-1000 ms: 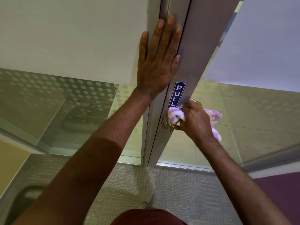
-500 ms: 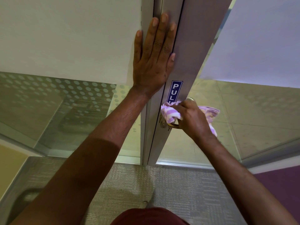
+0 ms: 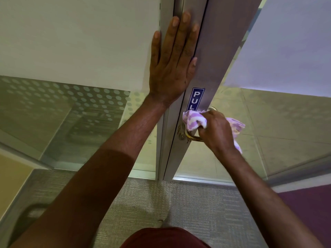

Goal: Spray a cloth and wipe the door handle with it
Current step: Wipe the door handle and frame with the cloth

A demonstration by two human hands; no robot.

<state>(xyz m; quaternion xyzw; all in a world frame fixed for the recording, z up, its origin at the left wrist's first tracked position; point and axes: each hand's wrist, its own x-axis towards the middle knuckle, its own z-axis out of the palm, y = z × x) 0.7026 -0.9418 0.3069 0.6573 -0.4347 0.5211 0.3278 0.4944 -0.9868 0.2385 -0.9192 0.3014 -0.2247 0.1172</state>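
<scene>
A brass door handle (image 3: 192, 138) curves out from the grey metal door frame (image 3: 216, 56), just below a blue PULL sticker (image 3: 196, 97). My right hand (image 3: 217, 130) is closed on a purple and white cloth (image 3: 194, 120), which is wrapped over the upper part of the handle; a loose end of the cloth hangs out behind my wrist. My left hand (image 3: 174, 61) lies flat, fingers spread, against the frame above the sticker. No spray bottle is in view.
Frosted and dotted glass panels (image 3: 86, 111) flank the frame on both sides. Grey carpet (image 3: 152, 201) covers the floor below, with a purple patch (image 3: 308, 208) at the right. A dark curved object (image 3: 30, 213) sits low on the left.
My right hand has slid the cloth up the handle toward the PULL sticker, covering its lower letters. My left hand stays flat on the frame.
</scene>
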